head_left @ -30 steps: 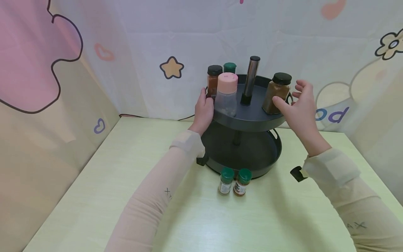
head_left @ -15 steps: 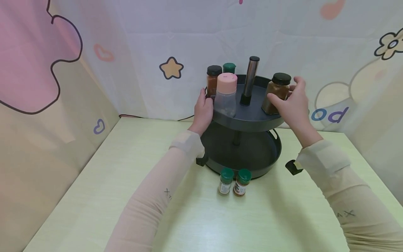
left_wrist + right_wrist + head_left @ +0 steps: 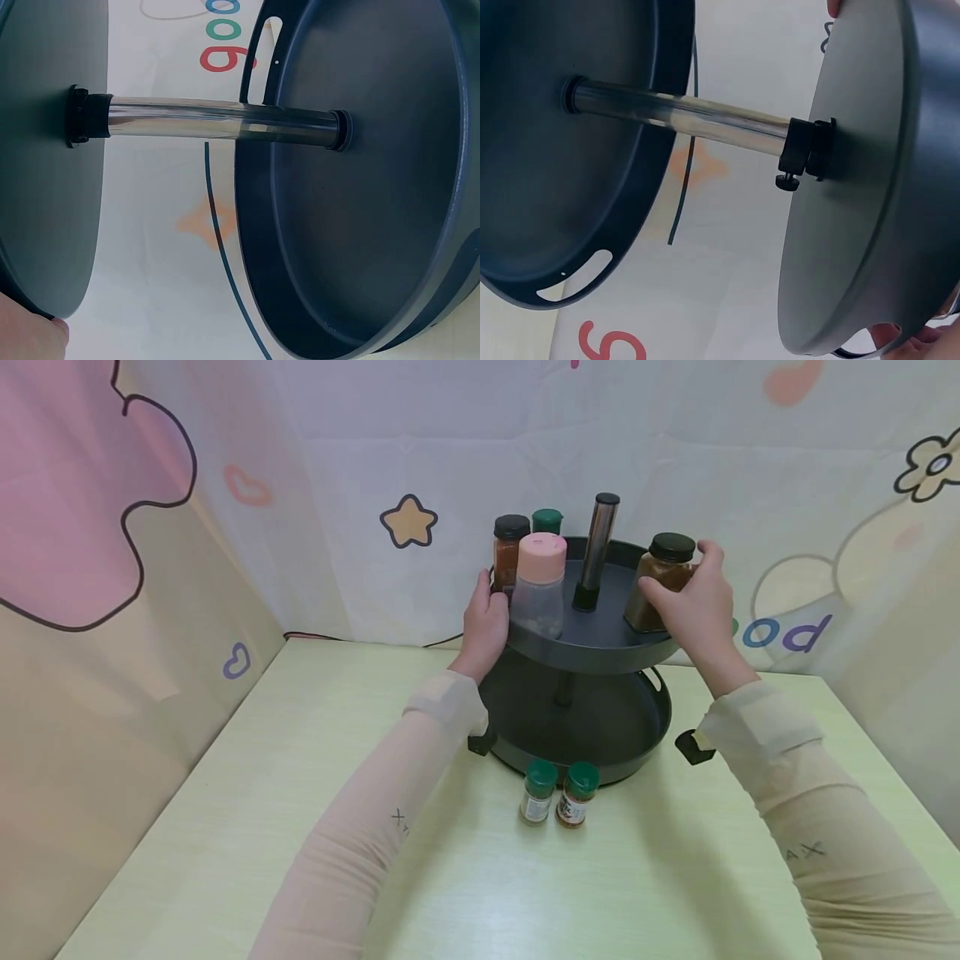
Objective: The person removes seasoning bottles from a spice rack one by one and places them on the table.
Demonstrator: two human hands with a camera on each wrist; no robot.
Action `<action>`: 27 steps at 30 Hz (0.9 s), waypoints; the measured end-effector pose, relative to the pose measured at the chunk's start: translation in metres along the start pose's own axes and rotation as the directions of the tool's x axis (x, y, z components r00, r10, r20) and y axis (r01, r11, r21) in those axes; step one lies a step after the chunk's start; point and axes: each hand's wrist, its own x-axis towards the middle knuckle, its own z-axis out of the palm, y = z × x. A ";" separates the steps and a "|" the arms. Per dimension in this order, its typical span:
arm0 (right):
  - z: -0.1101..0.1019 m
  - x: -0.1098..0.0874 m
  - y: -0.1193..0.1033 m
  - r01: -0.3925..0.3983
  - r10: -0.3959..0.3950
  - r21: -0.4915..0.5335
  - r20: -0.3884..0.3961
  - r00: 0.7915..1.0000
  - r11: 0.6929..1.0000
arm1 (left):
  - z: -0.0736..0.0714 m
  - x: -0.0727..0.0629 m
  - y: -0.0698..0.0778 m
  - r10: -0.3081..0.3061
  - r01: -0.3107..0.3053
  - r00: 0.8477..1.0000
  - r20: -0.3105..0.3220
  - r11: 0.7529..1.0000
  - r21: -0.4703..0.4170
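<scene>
In the head view a black two-tier turntable rack [image 3: 592, 658] stands on the table. My left hand [image 3: 486, 631] grips the left rim of its upper tray; a bit of that hand [image 3: 34, 330] shows at the tray edge in the left wrist view. On the tray's right side stands a square glass spice jar [image 3: 651, 602] with brown contents and a black lid. My right hand [image 3: 701, 610] holds this jar, thumb across its front and fingers behind, partly hidden. In the right wrist view part of the right hand [image 3: 915, 345] appears beyond the upper tray [image 3: 855, 247].
Also on the upper tray are a pink-capped clear bottle [image 3: 538, 589], a black-lidded jar [image 3: 508, 553], a green-capped jar [image 3: 547, 522] and the centre post [image 3: 597, 547]. Two small green-capped spice jars [image 3: 536, 793] stand before the lower tray [image 3: 573, 727]. A patterned curtain [image 3: 337, 510] hangs behind.
My right hand has moved left and closed in around the black-lidded jar on the tray's right side. The left hand and the jars have stayed in place.
</scene>
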 end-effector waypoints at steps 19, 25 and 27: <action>0.007 0.003 -0.001 0.017 -0.038 -0.182 -0.111 0.993 0.983 | -0.001 -0.001 0.002 -0.005 0.005 1.000 0.008 1.000 0.002; 0.007 0.004 0.000 0.031 -0.052 -0.177 -0.116 0.992 0.984 | -0.001 -0.001 0.001 0.001 -0.001 1.000 0.010 1.000 0.003; 0.007 0.004 0.001 0.033 -0.054 -0.170 -0.116 0.992 0.985 | -0.001 -0.001 0.001 0.000 0.000 1.000 0.009 1.000 0.006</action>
